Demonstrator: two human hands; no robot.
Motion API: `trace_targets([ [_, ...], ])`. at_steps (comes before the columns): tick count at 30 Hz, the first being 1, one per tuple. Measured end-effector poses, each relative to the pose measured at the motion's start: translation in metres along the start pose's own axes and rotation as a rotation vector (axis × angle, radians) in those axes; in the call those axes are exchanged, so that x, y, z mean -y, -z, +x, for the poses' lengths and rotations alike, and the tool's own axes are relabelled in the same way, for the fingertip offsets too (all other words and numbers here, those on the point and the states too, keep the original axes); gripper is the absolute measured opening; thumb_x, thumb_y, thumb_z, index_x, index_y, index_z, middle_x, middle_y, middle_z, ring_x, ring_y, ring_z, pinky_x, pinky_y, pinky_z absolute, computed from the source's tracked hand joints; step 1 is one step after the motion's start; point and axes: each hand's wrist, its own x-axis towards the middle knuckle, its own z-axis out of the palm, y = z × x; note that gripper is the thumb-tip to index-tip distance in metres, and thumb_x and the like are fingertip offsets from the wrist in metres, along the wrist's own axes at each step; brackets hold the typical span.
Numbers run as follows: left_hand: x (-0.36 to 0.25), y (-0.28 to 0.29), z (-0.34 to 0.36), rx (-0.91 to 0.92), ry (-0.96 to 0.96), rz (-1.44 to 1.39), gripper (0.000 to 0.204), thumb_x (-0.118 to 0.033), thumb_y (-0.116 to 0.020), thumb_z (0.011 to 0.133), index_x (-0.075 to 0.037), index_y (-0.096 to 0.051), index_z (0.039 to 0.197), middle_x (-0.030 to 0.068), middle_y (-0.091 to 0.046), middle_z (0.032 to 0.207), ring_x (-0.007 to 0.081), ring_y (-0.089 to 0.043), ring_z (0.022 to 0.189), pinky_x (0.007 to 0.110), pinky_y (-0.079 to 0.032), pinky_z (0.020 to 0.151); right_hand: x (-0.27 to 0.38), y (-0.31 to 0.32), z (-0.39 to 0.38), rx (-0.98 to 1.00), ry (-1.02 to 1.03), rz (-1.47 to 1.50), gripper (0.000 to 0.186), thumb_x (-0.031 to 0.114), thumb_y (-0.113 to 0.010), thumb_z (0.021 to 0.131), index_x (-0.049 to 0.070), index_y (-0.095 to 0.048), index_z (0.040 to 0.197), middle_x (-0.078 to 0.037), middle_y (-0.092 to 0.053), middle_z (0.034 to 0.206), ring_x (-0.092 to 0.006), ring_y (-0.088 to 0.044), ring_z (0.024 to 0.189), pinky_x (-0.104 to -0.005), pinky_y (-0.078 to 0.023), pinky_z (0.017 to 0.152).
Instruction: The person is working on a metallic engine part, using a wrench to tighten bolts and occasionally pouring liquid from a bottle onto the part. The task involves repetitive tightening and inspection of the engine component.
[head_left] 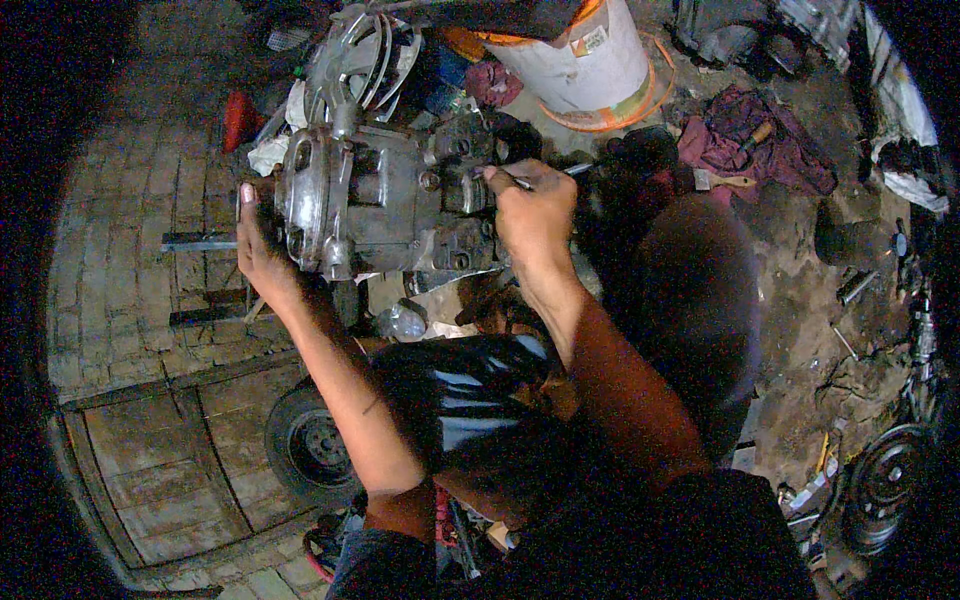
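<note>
A grey cast-metal engine housing (385, 195), with a rounded cover at its left end and bolted lugs on the right, sits raised in front of me. My left hand (262, 250) is pressed to the housing's left end, thumb up; its other fingers are mostly hidden. Over the right part of the casting, my right hand (537, 212) is closed round a slim metal tool (577, 170). The shaft shows on both sides of the fist; its kind I cannot make out. The fingertips are close to the casting's lugs.
Behind stands a white bucket (590, 70) with orange edges. Dark red cloth (750, 140) and a paintbrush (722, 181) lie to the right. A small wheel (312, 440) is at lower left, near a wooden panel (160, 470). Loose metal parts litter the right-hand ground.
</note>
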Motion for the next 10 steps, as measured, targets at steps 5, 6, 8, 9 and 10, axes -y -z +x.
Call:
trace_targets([
  [5, -0.008, -0.006, -0.002, -0.067, 0.114, -0.062, 0.045, -0.028, -0.057, 0.096, 0.007, -0.061, 0.124, 0.0173, -0.063, 0.123, 0.0231, -0.062, 0.105, 0.035, -0.047, 0.095, -0.012, -0.001, -0.006, -0.06, 0.056, -0.044, 0.01, 0.007, -0.067, 0.086, -0.002, -0.071, 0.09, -0.01, -0.07, 0.082, -0.0153, -0.06, 0.077, -0.0307, -0.047, 0.074],
  [6, -0.001, 0.001, 0.001, -0.003, 0.068, -0.067, 0.046, -0.028, -0.057, 0.097, 0.006, -0.059, 0.127, 0.0165, -0.062, 0.126, 0.0231, -0.06, 0.11, 0.035, -0.045, 0.1, -0.009, 0.0, -0.009, -0.052, 0.076, -0.068, 0.01, 0.007, -0.067, 0.086, -0.002, -0.071, 0.091, -0.011, -0.07, 0.082, -0.0159, -0.061, 0.078, -0.0309, -0.047, 0.076],
  [8, 0.014, 0.012, 0.006, 0.01, -0.056, 0.037, 0.046, -0.028, -0.056, 0.097, 0.006, -0.058, 0.129, 0.0156, -0.06, 0.13, 0.023, -0.058, 0.116, 0.036, -0.041, 0.104, -0.007, 0.0, -0.012, -0.044, 0.112, -0.118, 0.012, 0.009, -0.067, 0.087, -0.001, -0.071, 0.093, -0.014, -0.071, 0.086, -0.0219, -0.064, 0.083, -0.0339, -0.048, 0.08],
  [9, 0.017, 0.015, 0.008, 0.018, -0.118, 0.088, 0.047, -0.027, -0.056, 0.097, 0.005, -0.057, 0.13, 0.0152, -0.059, 0.132, 0.023, -0.057, 0.119, 0.036, -0.039, 0.106, -0.009, 0.0, -0.013, -0.042, 0.126, -0.144, 0.015, 0.011, -0.068, 0.086, -0.001, -0.07, 0.094, -0.017, -0.071, 0.089, -0.0273, -0.066, 0.086, -0.0366, -0.049, 0.082],
  [10, 0.019, 0.016, 0.012, 0.005, -0.017, 0.001, 0.046, -0.027, -0.055, 0.097, 0.004, -0.057, 0.131, 0.0147, -0.058, 0.134, 0.0231, -0.054, 0.124, 0.036, -0.037, 0.109, -0.012, -0.001, -0.015, -0.04, 0.14, -0.171, 0.017, 0.013, -0.069, 0.086, -0.001, -0.069, 0.096, -0.02, -0.071, 0.092, -0.0326, -0.068, 0.089, -0.0394, -0.05, 0.084],
])
